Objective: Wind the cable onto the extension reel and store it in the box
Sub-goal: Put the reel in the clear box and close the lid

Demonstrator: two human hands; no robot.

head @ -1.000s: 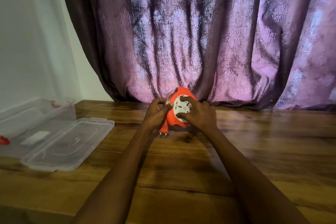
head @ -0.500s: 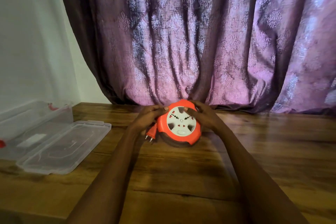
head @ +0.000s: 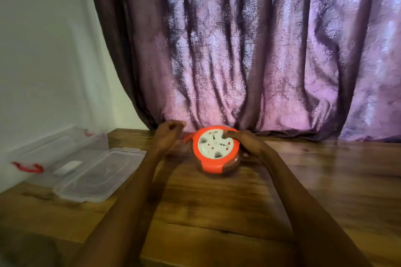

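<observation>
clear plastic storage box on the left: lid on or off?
Off. The clear plastic storage box stands open by the wall; its clear lid lies flat beside it on the wooden table.

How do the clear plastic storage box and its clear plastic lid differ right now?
The clear plastic storage box lies against the white wall, while the clear plastic lid lies beside it, nearer the orange extension reel. The box is deeper, with raised walls; the lid is shallow and flat. The box carries red latches; none show on the lid. Both are transparent, rectangular and rest on the wooden table, apart from the reel.
</observation>
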